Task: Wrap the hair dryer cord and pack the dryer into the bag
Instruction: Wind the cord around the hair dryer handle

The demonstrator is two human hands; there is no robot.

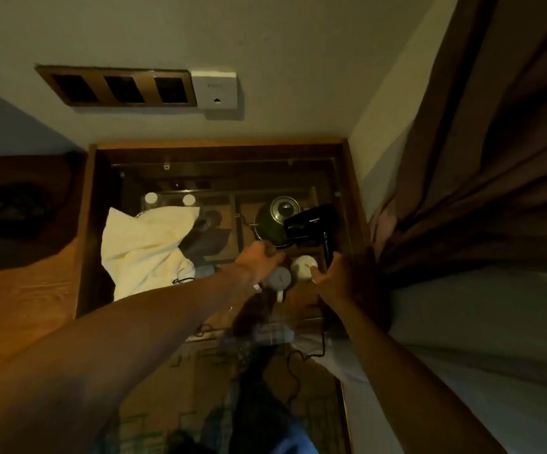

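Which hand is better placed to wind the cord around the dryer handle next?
Left. The left hand already pinches the cord near the hair dryer, while the right hand grips its handle and must steady it. The loose cord hangs below.

We see the right hand (340, 276) gripping the black hair dryer (309, 224) by its handle, nozzle toward the green kettle (273, 217). Left hand (260, 260) pinches the black cord (304, 355) nr the dryer body; rest of cord hangs down. White bag (144, 250) lies on the desk (36, 290), left of both hands.
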